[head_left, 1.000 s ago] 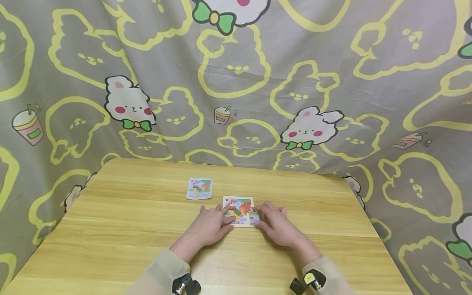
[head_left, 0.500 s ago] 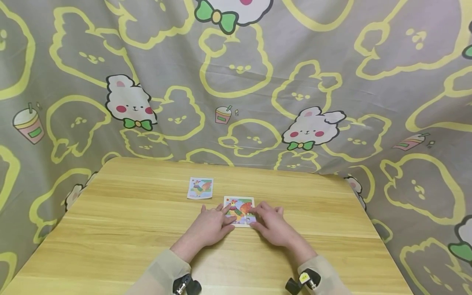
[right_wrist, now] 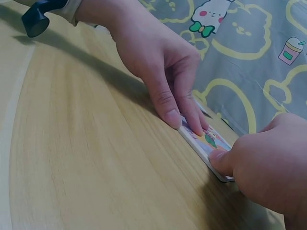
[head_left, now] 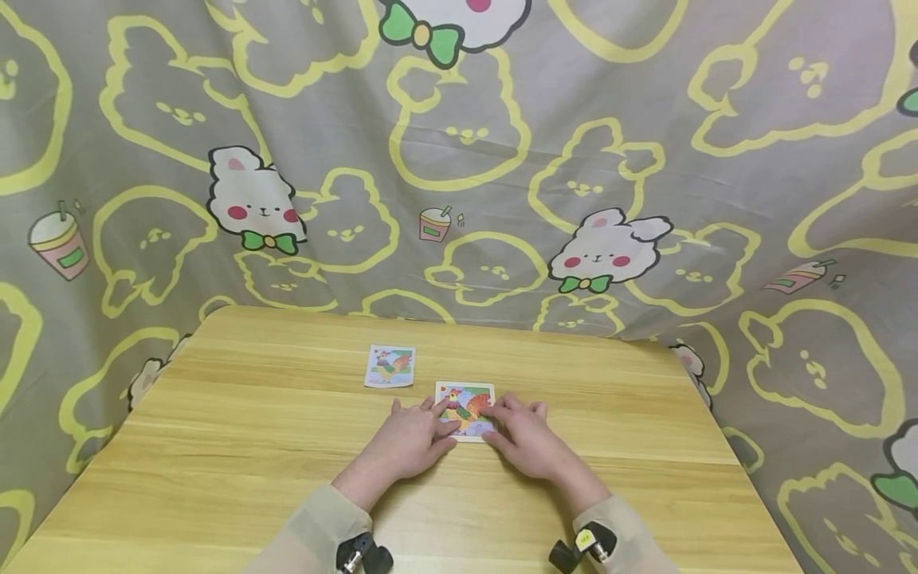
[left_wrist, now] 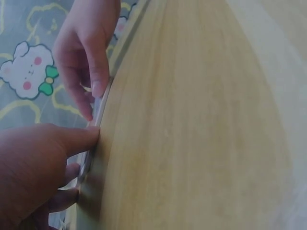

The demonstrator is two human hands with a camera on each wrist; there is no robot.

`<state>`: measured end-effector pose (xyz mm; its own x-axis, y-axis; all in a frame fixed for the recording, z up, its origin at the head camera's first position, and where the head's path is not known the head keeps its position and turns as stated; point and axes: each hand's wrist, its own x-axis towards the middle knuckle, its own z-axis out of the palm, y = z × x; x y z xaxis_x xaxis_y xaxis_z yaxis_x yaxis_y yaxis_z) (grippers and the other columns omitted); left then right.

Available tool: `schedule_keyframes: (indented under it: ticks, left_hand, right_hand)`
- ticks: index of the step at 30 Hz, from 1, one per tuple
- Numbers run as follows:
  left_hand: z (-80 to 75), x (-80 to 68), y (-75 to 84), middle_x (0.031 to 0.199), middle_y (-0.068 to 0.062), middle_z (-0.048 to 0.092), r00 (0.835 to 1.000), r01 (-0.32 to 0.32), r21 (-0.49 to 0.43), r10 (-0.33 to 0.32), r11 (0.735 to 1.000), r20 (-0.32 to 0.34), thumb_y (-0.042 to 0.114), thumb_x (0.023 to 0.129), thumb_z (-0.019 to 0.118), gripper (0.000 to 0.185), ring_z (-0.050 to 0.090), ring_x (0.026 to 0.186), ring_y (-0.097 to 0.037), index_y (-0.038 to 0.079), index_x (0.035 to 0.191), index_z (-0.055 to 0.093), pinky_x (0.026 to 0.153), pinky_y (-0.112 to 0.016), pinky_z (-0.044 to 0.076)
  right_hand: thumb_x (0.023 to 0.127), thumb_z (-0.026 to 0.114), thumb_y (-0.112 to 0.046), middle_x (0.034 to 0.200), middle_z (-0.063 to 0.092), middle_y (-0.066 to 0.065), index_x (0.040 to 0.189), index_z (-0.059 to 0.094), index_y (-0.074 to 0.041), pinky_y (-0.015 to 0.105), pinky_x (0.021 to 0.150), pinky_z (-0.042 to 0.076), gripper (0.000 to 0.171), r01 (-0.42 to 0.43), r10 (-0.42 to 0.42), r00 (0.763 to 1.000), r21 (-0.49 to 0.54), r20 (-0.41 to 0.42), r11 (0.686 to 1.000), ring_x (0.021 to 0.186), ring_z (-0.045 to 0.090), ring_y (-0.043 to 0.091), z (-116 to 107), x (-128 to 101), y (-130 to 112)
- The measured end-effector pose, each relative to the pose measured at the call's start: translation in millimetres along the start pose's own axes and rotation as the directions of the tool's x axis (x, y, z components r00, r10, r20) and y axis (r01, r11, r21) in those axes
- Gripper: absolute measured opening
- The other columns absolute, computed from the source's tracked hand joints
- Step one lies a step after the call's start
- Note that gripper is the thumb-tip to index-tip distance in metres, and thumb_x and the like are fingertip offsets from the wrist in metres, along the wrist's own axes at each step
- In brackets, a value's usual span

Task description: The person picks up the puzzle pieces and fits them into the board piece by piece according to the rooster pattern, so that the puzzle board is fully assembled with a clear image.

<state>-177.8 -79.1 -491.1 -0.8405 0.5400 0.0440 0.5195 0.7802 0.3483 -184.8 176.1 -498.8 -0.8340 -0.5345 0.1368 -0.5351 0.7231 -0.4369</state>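
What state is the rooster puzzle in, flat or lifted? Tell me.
Flat. The rooster puzzle lies on the wooden table, with the left hand and right hand pressing fingertips on it; no edge looks raised.

Tabletop point(head_left: 215, 446): pale yellow wood, lengthwise grain streaks in lighter and darker bands.

Puzzle board point(head_left: 464, 408), frame centre: white border, rooster picture in red, orange, green, with a purple patch along the lower edge.

Small card point(head_left: 390, 366), just upper left of the board: white edge, same rooster in orange and green on pale blue.

Backdrop cloth point(head_left: 645, 119): grey, yellow bunny outlines all over; white bunnies with pink cheeks and green bows; pink drink cups with green labels.

Sleeves point(head_left: 315, 526): pale beige, slightly sheer.
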Motion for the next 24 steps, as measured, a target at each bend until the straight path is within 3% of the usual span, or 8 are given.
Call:
schedule_keyframes:
  ticks: [9,14,24]
  left_hand:
    - [-2.0,3.8,12.0,0.154,-0.011,0.057,1.0,0.017,0.108,-0.018,0.994,0.007,0.041,0.104,0.067,0.037,0.055,0.138,-0.043,0.026,0.137,0.075,0.099,-0.081,0.041]
    - [2.4,10.3,23.0,0.157,-0.012,0.053,1.0,0.014,0.161,-0.014,0.987,-0.002,0.047,0.103,0.067,0.043,0.05,0.142,-0.045,0.03,0.142,0.071,0.099,-0.081,0.04]
    - [9.4,17.1,31.3,0.16,-0.014,0.049,0.999,0.046,0.118,-0.049,0.992,0.023,0.048,0.104,0.065,0.045,0.042,0.148,-0.045,0.03,0.144,0.069,0.098,-0.085,0.036]
  right_hand:
    - [0.102,0.073,-0.023,0.111,0.057,-0.005,0.135,0.071,-0.003,0.045,0.085,0.022,0.038,0.009,-0.008,1.0,0.018,-0.022,1.0,0.084,0.047,0.009,3,0,4]
    - [0.102,0.074,-0.023,0.111,0.057,-0.004,0.135,0.071,-0.004,0.044,0.084,0.022,0.038,-0.002,0.003,1.0,0.048,-0.02,0.999,0.082,0.047,0.01,3,0,6]
    - [0.101,0.075,-0.028,0.112,0.057,-0.004,0.136,0.072,-0.008,0.043,0.085,0.024,0.04,-0.018,0.019,1.0,0.057,-0.014,0.998,0.087,0.052,0.009,2,-1,9]
